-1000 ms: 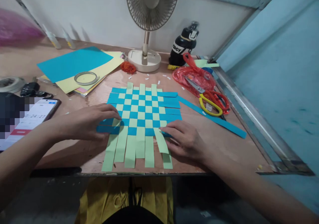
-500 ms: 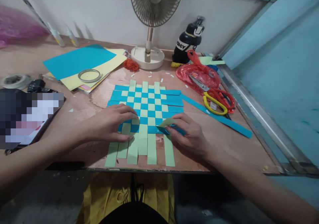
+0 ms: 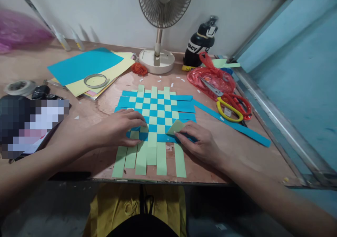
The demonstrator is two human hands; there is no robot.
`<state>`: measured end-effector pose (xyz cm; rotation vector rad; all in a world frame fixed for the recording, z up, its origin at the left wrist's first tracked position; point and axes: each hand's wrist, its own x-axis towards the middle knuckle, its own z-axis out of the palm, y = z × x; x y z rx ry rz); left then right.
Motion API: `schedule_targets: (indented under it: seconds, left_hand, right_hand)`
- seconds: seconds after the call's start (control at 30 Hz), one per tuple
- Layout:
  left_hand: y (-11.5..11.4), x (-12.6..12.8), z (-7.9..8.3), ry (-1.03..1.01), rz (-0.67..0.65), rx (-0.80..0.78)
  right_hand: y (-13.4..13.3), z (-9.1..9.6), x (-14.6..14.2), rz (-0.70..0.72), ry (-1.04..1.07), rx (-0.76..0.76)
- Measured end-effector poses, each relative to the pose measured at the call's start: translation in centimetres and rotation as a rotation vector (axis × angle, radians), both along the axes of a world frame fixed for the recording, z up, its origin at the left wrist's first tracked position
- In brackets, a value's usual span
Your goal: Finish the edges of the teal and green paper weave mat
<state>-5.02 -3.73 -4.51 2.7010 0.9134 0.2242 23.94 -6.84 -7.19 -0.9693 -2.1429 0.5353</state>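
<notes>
A woven paper mat (image 3: pixel 158 112) of blue and pale green strips lies on the wooden table (image 3: pixel 237 152) in front of me. My left hand (image 3: pixel 118 128) rests flat on its lower left part, fingers stretched over the weave. My right hand (image 3: pixel 197 142) pinches the lowest blue strip (image 3: pixel 163 137) at the mat's right side. One pale green strip (image 3: pixel 176 126) is folded back upward beside those fingers. Several green strip ends (image 3: pixel 147 158) hang loose toward the table's front edge.
A loose blue strip (image 3: pixel 234 124) lies right of the mat, by yellow and red scissors (image 3: pixel 231 107) and a red plastic bag (image 3: pixel 210 77). A fan (image 3: pixel 158 54) and black bottle (image 3: pixel 198 45) stand behind. Coloured paper sheets (image 3: pixel 84 66) with a tape ring (image 3: pixel 96 80) lie left; a phone (image 3: pixel 34 124) is nearer.
My right hand lifted a pale green strip and folded it back over the weave, then took hold of the lowest blue strip. My left hand slid right along the mat.
</notes>
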Motion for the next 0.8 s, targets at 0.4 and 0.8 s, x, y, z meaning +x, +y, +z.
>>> schedule_targets:
  seconds: [0.4, 0.8]
  left_hand:
    - [0.35, -0.54, -1.02, 0.017, -0.038, 0.106]
    - [0.47, -0.48, -1.07, 0.011, -0.043, 0.129]
  right_hand:
    - [0.07, 0.05, 0.07, -0.026, -0.006, 0.062]
    - [0.39, -0.15, 0.02, -0.027, 0.037, 0.026]
